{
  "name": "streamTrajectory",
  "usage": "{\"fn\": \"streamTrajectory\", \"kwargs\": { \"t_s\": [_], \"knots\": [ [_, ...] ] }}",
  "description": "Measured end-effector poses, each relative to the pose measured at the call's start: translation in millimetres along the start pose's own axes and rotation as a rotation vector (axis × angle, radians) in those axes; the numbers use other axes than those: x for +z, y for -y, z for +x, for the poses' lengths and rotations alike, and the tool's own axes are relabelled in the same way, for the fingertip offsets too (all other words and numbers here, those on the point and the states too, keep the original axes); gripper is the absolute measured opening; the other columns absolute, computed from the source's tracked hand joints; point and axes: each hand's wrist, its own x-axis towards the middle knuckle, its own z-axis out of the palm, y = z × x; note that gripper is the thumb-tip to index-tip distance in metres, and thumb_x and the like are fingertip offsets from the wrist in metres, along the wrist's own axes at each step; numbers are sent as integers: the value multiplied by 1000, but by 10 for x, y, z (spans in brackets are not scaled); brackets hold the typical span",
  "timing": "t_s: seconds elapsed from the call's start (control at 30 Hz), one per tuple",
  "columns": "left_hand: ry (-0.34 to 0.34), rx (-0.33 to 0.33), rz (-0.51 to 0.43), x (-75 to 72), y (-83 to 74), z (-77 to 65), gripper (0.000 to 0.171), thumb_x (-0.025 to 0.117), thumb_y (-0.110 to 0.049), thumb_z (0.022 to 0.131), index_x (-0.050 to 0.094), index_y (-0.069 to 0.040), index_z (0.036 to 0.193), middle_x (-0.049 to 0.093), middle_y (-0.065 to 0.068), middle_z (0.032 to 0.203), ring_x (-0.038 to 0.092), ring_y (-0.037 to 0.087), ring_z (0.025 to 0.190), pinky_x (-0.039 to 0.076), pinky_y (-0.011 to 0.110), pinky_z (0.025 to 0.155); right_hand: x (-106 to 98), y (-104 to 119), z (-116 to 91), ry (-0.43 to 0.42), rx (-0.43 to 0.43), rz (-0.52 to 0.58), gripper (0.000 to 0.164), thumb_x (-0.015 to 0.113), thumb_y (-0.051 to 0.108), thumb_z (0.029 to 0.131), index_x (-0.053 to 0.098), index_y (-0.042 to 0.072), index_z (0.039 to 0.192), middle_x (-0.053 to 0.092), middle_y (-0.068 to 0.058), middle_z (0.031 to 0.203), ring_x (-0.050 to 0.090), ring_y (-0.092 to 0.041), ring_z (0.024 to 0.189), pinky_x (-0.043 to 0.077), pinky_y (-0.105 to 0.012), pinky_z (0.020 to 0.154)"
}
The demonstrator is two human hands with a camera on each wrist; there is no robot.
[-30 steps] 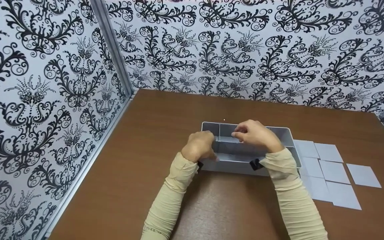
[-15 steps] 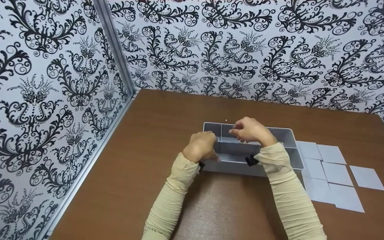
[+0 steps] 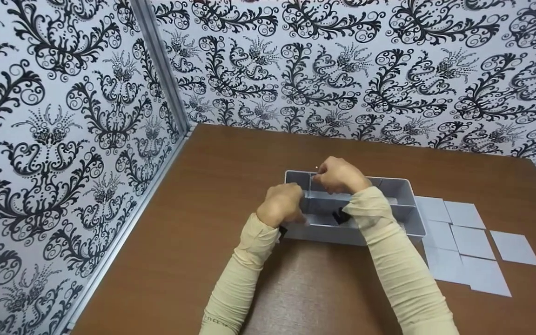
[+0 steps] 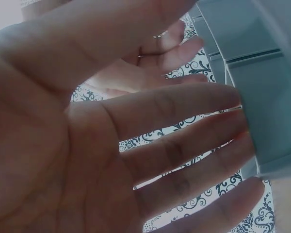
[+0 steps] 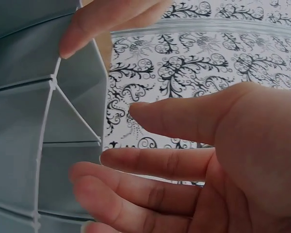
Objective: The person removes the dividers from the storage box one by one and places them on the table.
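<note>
A grey box (image 3: 417, 221) with several compartments stands on the table. My left hand (image 3: 281, 203) lies over its left end. In the left wrist view, the straight fingers (image 4: 174, 109) reach the box's edge, spread slightly apart. A left fingertip (image 5: 70, 43) touches the long inner divider (image 5: 43, 131) in the right wrist view. Over the back compartments hovers my right hand (image 3: 340, 175), its fingers loosely bent and nothing between them. Its index fingertip (image 5: 106, 156) comes close to the end of a short cross divider (image 5: 77, 112).
Several white square cards (image 3: 472, 242) lie flat at the right of the box, one set apart from the others. A tiny white speck (image 3: 317, 166) shows behind the box. Black-and-white patterned walls (image 3: 258, 65) border the brown table (image 3: 231, 153).
My right hand has moved left and slightly back over the box. The left hand stays at the left end, and the head view has shifted a little.
</note>
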Motion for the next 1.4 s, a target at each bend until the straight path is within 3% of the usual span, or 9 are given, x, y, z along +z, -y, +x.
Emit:
{"fn": "streamTrajectory", "kwargs": {
  "t_s": [0.4,0.8,0.93,1.13,1.4],
  "knots": [
    [-14,-2,0,17,5,4,56,91,-48,62,75,-13,103,71,4,107,67,27,101,55,44,83,121,47,150,-24,51,61,25,63,26,94,71,3,90,71,-7,68,67,-19,58,49,-27,50],
    [6,-11,21,15,-7,19,54,91,-49,63,74,-13,99,71,1,104,68,25,96,55,44,83,292,65,275,-69,66,-32,21,72,23,84,71,3,81,71,-9,71,58,-14,51,44,-26,47],
    [-2,-16,9,12,-6,19,55,91,-48,62,74,-12,99,72,2,104,68,26,96,54,44,84,299,79,268,-103,72,-54,18,73,22,81,70,4,79,69,-7,70,63,-19,58,48,-33,56],
    [-17,-19,2,16,1,14,53,92,-46,61,75,-13,98,72,2,103,68,25,96,55,43,83,309,110,257,-160,83,-93,19,73,23,79,70,4,78,72,-11,79,68,-33,83,53,-48,79],
    [-31,-15,-3,16,-6,7,50,92,-44,61,76,-13,96,72,2,101,68,25,93,55,43,82,338,84,251,-176,50,-95,15,69,20,78,70,6,71,70,-6,67,69,-30,76,53,-45,75]
  ]
}}
